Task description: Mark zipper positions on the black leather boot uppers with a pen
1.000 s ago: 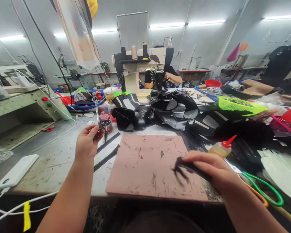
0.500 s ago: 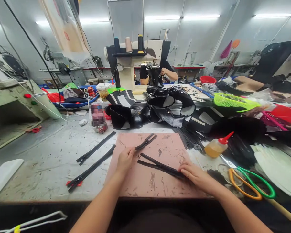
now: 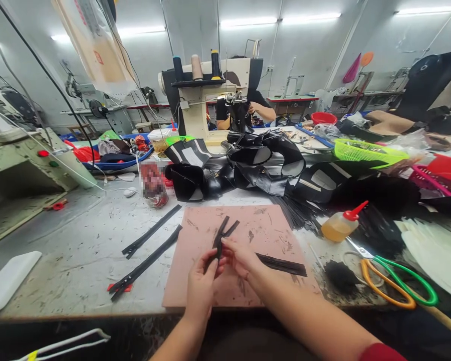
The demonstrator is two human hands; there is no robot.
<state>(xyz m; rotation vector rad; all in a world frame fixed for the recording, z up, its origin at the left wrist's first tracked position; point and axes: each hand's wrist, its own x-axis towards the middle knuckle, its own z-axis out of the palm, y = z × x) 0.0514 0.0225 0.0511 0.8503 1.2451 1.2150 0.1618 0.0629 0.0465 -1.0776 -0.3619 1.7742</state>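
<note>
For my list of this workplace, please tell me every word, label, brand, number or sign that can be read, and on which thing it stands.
No text can be read.
Hanging plastic bag: red mark and faint pinkish print, too blurred to read.
Pixelated patch above the jar: nothing legible.
Sewing machine: no brand legible.
Black zipper at the left hand and right hand: any marking is too small to tell.

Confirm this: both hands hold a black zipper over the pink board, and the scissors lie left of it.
Wrong side: the head view shows the scissors lying right of the pink board. The left hand and right hand do hold a black zipper over it.
</note>
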